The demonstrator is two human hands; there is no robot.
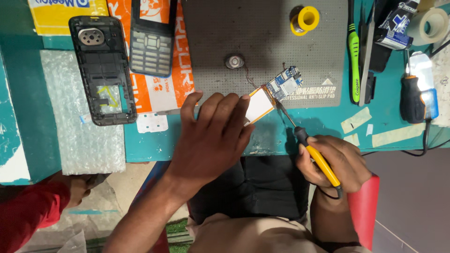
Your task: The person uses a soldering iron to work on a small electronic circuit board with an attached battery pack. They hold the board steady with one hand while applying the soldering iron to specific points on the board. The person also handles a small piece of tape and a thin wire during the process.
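Note:
My left hand [213, 129] lies flat over a small white display panel with an orange edge [259, 104], fingers spread, pressing it to the table edge. A little blue circuit board [285, 84] joins that panel on the grey anti-slip mat [262, 33]. My right hand [335, 159] grips a yellow-handled soldering iron [316, 154]; its tip touches the joint between panel and board. A thin wire runs from the board to a small round metal part [235, 61].
A black phone back housing [103, 70], a keypad frame [151, 42], bubble wrap [82, 136], a solder spool [304, 19], a toothbrush [354, 51], a tape roll [433, 23] and a screwdriver [412, 98] lie about. Another person's red-sleeved arm [33, 215] is at lower left.

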